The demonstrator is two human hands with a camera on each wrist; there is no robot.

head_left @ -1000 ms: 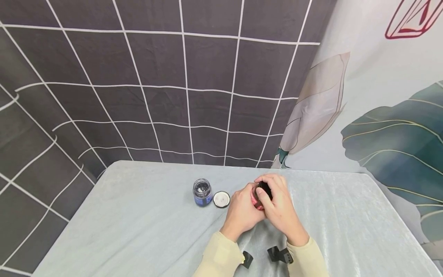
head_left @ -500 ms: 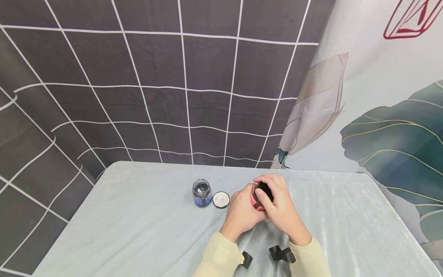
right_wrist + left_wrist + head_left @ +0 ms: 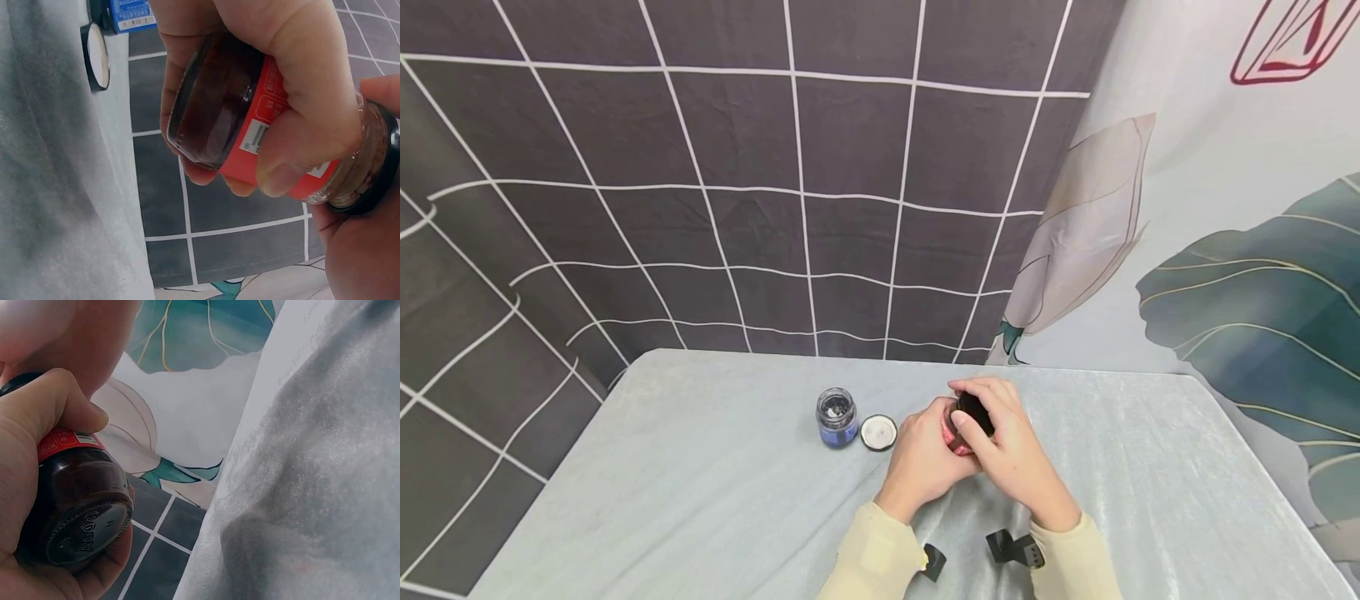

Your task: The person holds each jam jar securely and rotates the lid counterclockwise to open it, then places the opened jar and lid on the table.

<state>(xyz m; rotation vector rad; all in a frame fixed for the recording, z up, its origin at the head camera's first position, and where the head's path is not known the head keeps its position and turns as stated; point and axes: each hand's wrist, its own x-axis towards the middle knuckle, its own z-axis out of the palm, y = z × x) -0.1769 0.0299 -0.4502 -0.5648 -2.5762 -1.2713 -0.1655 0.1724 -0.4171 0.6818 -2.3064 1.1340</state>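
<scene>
My left hand (image 3: 925, 457) grips a glass jar (image 3: 215, 103) with a red label and dark brown contents. In the left wrist view the jar is tilted, its embossed base showing and the thumb lying along the label. My right hand (image 3: 1013, 457) holds the black lid (image 3: 976, 412) at the jar's mouth, fingers on the far side and thumb on the near side. A band of clear glass neck shows beside the lid in the right wrist view. Both hands are above the table, and they hide much of the jar in the head view.
To the left of the hands, an uncovered glass jar (image 3: 838, 432) with a blue label stands upright on the pale cloth-covered table (image 3: 700, 483). Beside it a loose lid (image 3: 878, 432) lies with its white inside up. A dark grid-patterned curtain (image 3: 737, 225) hangs behind the table.
My right hand and wrist have shifted slightly to the right, the wrist swinging outward around the lid. The left hand keeps its grip on the jar almost unmoved.
</scene>
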